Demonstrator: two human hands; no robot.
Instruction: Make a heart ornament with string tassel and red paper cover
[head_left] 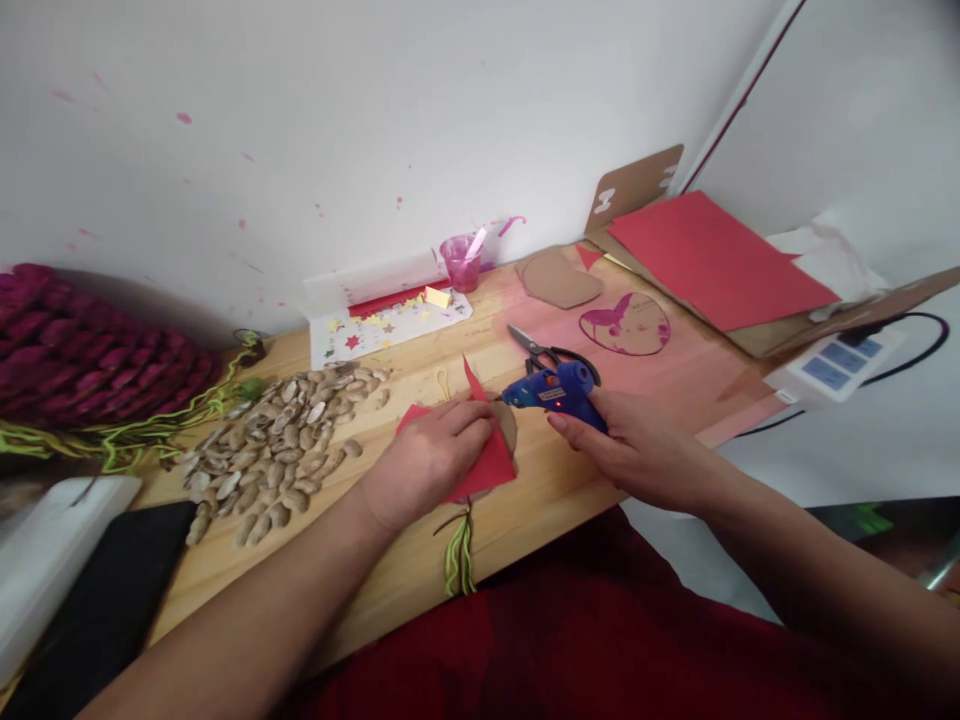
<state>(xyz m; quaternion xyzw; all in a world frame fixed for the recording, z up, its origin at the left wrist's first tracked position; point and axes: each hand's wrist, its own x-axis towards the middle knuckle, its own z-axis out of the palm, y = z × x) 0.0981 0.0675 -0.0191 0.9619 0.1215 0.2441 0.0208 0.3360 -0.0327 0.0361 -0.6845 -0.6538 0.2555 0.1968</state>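
Observation:
My right hand (637, 445) is closed around a blue hot glue gun (566, 393) with a small red light lit on its body. The gun's nozzle points left, close to the edge of a piece of red paper (491, 460). My left hand (431, 455) presses on that paper with its fingers bent together, and one paper corner sticks up past the fingertips. Under the paper lies a brown cardboard piece (510, 425), mostly covered. A yellow-green yarn tassel (459, 560) hangs from its lower side. Behind the glue gun lie black-handled scissors (536, 345).
Peanut shells (285, 440) are heaped at left beside a dark pink scaly object (90, 340). Star confetti lies on white paper (330, 350) near a pink-stained cup (459, 265). Cardboard shapes (559, 280), red sheets (720, 260) and a white power strip (836, 360) are at right.

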